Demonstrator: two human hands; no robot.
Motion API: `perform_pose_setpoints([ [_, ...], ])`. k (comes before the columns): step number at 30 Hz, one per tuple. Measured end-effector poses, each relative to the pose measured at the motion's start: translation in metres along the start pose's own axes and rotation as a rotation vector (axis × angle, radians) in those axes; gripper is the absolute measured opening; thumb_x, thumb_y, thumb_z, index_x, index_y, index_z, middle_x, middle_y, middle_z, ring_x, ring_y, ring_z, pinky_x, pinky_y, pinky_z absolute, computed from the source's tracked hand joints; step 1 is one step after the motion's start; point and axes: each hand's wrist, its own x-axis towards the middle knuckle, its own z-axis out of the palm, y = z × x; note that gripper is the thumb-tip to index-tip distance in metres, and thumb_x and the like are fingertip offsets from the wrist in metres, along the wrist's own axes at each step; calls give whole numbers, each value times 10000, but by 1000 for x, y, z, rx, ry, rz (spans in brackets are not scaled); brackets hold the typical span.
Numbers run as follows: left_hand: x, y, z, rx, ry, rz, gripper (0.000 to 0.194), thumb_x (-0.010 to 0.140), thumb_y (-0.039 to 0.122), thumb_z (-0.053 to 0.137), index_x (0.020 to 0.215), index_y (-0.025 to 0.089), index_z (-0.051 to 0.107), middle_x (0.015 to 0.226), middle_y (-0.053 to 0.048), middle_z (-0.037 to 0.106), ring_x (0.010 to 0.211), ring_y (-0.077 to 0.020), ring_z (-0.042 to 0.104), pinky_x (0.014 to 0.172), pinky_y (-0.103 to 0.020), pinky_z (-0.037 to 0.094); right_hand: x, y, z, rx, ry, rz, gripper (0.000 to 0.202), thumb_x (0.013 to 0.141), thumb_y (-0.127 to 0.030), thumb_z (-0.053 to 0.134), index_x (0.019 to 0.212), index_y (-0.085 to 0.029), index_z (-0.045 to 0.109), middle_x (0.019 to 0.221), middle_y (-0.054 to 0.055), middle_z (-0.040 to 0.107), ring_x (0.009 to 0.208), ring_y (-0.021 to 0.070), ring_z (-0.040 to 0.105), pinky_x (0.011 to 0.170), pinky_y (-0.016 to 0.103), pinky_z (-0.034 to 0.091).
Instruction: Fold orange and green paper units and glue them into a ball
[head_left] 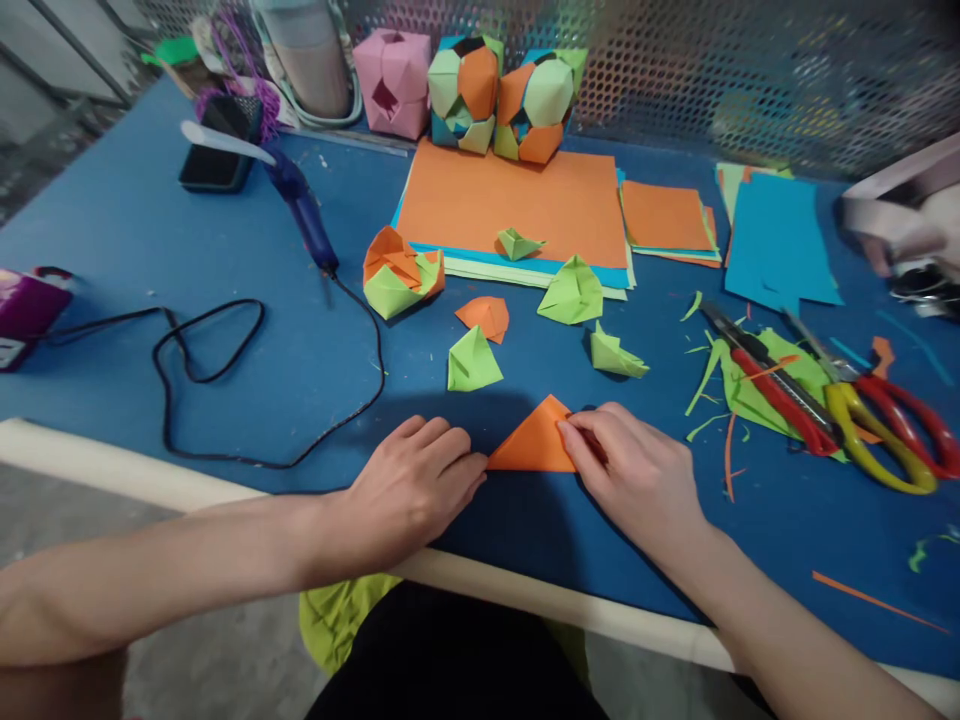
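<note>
An orange paper triangle [538, 440] lies on the blue table near its front edge, its long folded side toward me. At the triangle's left corner, my left hand [420, 480] is closed, with its fingertips on the paper. Thumb and fingers of my right hand [634, 465] pinch the right side of the triangle. Just beyond it lie folded pieces: a green one [474, 361], an orange one [486, 318], another green one [573, 292] and a boat-like green one [616, 353]. A partly joined orange and green paper model [401, 275] sits farther left.
Scissors [885, 415], a red utility knife [780, 385] and paper scraps lie at the right. A glue gun [300, 205] with a looping black cable lies left. Behind stand a paper stack [517, 200], small orange sheets [667, 217], a pink paper cube [394, 85] and multicoloured paper models [465, 95].
</note>
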Motion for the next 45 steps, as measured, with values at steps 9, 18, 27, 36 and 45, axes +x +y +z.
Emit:
perform_pose_setpoints([
  [9, 7, -1, 1, -218, -64, -149, 217, 879, 245, 476, 758, 156, 632, 691, -17, 601, 652, -131, 545, 607, -292, 347, 0, 0, 0, -3, 34, -14, 160, 891, -200, 504, 753, -163, 577, 658, 16, 618, 557, 111, 556, 542, 237, 368],
  [18, 6, -2, 2, -251, -49, -167, 208, 879, 262, 484, 782, 149, 629, 706, -29, 614, 665, -140, 563, 616, -292, 355, -2, 2, 0, -31, 56, -25, 138, 893, -196, 505, 766, -165, 549, 664, 18, 624, 539, 110, 545, 531, 238, 367],
  [27, 9, 0, -1, -230, -88, -154, 223, 876, 221, 457, 717, 152, 597, 685, -18, 586, 634, -128, 535, 598, -291, 329, -1, 0, 1, -16, 44, -15, 138, 885, -200, 511, 757, -170, 553, 664, 13, 624, 543, 108, 553, 532, 238, 367],
  [36, 9, 3, -2, -96, -94, -87, 229, 870, 203, 452, 669, 154, 550, 695, -22, 567, 643, -143, 479, 594, -305, 302, 1, -1, 0, -19, 40, -14, 165, 884, -196, 506, 729, -167, 557, 640, 8, 608, 542, 107, 551, 530, 240, 353],
  [45, 5, 5, 4, 51, 11, 86, 255, 891, 169, 440, 640, 161, 486, 642, -11, 489, 596, -137, 407, 562, -311, 262, 1, -1, 1, -18, 33, -11, 182, 894, -206, 493, 730, -170, 563, 640, 4, 605, 537, 101, 539, 539, 236, 349],
])
